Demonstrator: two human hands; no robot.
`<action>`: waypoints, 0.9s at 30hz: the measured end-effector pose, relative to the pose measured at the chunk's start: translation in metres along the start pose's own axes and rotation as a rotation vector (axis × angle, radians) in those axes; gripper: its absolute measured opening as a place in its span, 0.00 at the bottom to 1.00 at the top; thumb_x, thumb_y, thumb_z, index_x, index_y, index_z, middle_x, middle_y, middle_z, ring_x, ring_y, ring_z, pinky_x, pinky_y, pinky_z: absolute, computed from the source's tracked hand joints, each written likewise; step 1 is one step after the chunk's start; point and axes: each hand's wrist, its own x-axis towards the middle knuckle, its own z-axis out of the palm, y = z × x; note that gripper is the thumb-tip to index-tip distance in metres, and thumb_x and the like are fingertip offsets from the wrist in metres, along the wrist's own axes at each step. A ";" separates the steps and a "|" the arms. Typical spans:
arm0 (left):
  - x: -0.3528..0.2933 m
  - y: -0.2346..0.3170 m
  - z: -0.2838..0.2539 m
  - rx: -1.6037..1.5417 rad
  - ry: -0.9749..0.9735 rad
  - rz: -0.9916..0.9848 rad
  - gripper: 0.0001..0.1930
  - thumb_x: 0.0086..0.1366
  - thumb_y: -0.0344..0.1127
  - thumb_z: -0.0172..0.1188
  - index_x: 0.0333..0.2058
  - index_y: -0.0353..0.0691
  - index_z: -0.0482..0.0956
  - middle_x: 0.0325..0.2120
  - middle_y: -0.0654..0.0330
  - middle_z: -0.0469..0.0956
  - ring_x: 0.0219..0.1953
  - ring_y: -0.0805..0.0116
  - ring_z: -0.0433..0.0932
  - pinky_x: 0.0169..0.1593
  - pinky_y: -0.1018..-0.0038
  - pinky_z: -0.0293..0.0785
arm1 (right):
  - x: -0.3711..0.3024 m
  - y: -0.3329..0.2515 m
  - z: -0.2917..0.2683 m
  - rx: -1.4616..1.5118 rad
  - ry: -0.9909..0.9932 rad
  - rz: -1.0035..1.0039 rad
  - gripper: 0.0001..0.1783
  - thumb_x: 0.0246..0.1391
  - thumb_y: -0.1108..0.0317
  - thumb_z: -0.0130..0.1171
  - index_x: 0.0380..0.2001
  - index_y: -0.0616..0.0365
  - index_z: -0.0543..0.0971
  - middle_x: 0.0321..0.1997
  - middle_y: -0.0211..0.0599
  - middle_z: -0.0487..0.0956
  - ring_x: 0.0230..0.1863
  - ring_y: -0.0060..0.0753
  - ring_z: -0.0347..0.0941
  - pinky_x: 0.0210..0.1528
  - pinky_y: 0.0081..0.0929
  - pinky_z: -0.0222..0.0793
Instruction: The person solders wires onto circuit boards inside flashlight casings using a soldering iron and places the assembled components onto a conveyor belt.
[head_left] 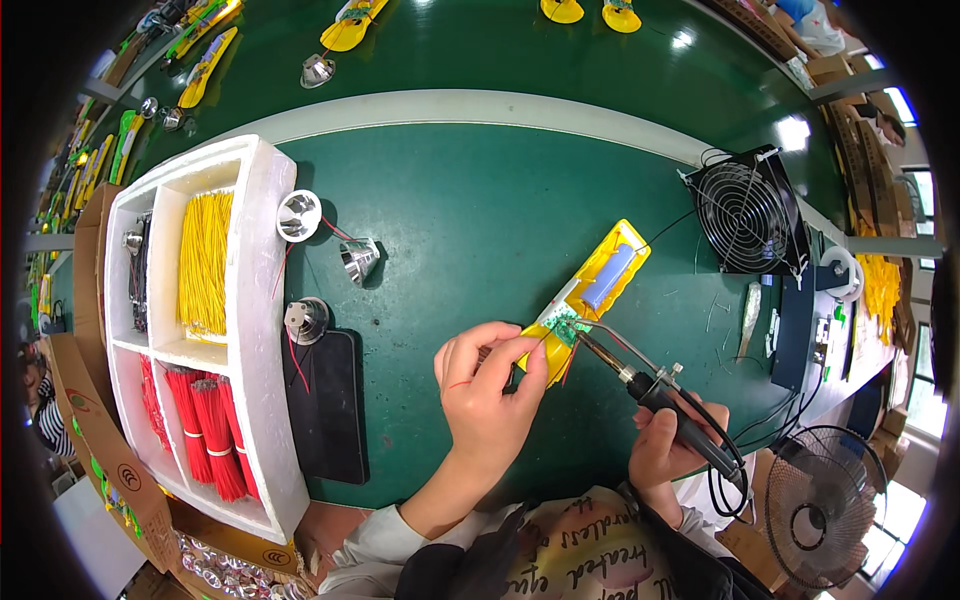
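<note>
A yellow plastic flashlight casing half (624,240) lies slantwise on the green bench, with a blue cylindrical battery (608,277) and a small green circuit board (566,330) in it. My left hand (490,390) is closed at the casing's lower-left edge, thumb and forefinger pinched beside the board; what sits between the fingertips is too small to make out. Wrapped round the dark handle of a soldering iron (668,402), my right hand (672,445) keeps its tip at the board. A thin metal feed tube (622,341) along the iron also reaches the board.
On the left, a white foam box (270,400) holds yellow, red and black wires beside a black flat block (330,410). Several silver reflector cups (360,260) lie near it. A black fan (742,215) stands back right, with wire scraps (716,312) below. A rail (500,106) crosses behind.
</note>
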 end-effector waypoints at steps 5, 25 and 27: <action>0.000 0.000 0.001 0.009 0.002 -0.001 0.07 0.41 0.25 0.61 0.22 0.40 0.76 0.26 0.62 0.73 0.28 0.68 0.70 0.34 0.76 0.63 | 0.000 0.001 -0.001 0.003 -0.027 -0.017 0.16 0.44 0.69 0.56 0.27 0.64 0.59 0.15 0.41 0.70 0.15 0.26 0.69 0.20 0.16 0.65; 0.000 -0.001 0.001 0.001 0.010 0.002 0.07 0.41 0.24 0.61 0.22 0.40 0.76 0.27 0.62 0.73 0.28 0.67 0.70 0.34 0.75 0.64 | 0.002 0.000 -0.004 -0.037 0.031 -0.100 0.16 0.46 0.65 0.54 0.27 0.64 0.60 0.13 0.36 0.70 0.12 0.25 0.68 0.22 0.17 0.65; 0.000 -0.001 -0.001 0.011 0.016 0.008 0.06 0.41 0.24 0.61 0.22 0.40 0.76 0.27 0.61 0.73 0.28 0.68 0.70 0.33 0.75 0.64 | 0.004 -0.004 -0.004 -0.052 0.032 -0.106 0.16 0.46 0.63 0.53 0.27 0.63 0.60 0.13 0.37 0.69 0.12 0.24 0.67 0.20 0.16 0.64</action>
